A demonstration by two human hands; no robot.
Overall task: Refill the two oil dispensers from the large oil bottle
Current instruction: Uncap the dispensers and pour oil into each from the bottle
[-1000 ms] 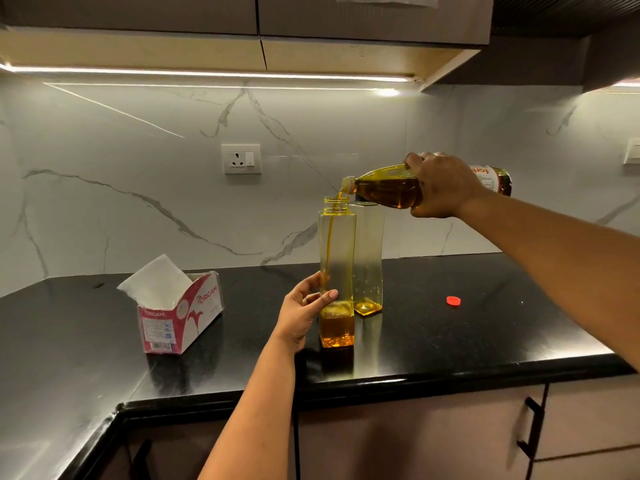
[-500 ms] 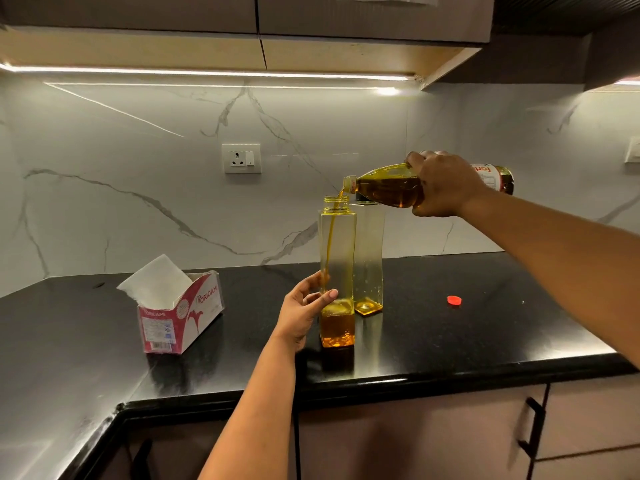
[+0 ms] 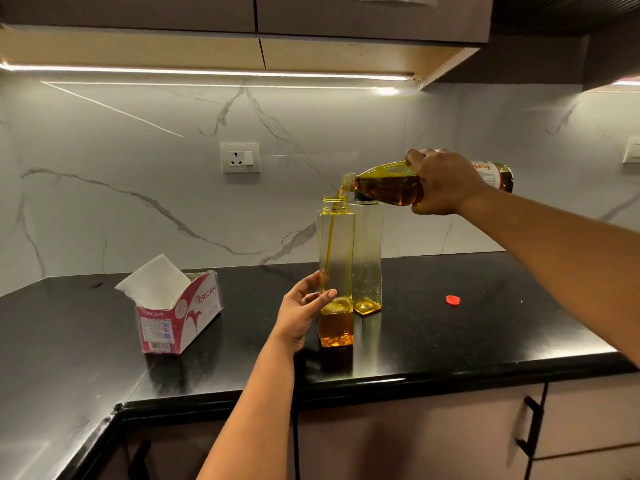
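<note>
Setting: a black stone countertop (image 3: 450, 341) in a kitchen corner, seen from head height, with a white marble-patterned wall behind and a lit strip under the wall cabinets.
Right hand: the right hand (image 3: 446, 183) reaches in from the right, fingers wrapped round the middle of the large oil bottle (image 3: 388, 187), which it holds nearly level, mouth pointing left and tipped slightly down.
Large oil bottle: clear plastic, amber oil lying along its lower side, a red and white label at the base end, which shows beyond the hand.
Oil stream: a thin golden stream (image 3: 333, 237) falls from the bottle's mouth into the open neck of the nearer dispenser.
Nearer dispenser: the nearer dispenser (image 3: 336, 268) is a tall, square, clear bottle standing upright on the counter, with oil filling only its bottom part.
Left hand: the left hand (image 3: 303, 310) holds the nearer dispenser low on its left side, fingers curved loosely round it (thumb in front, fingertips behind).
Second dispenser: the second dispenser (image 3: 367, 258) stands upright just behind and to the right, touching or nearly touching the first, with a thin layer of oil at its base.
Red cap: a small red cap (image 3: 452, 300) lies on the counter well to the right of the dispensers.
Tissue box: an opened red and white tissue box (image 3: 180, 317) sits to the left, a white sheet sticking up.
Wall socket: a white socket (image 3: 240, 158) on the wall above.
</note>
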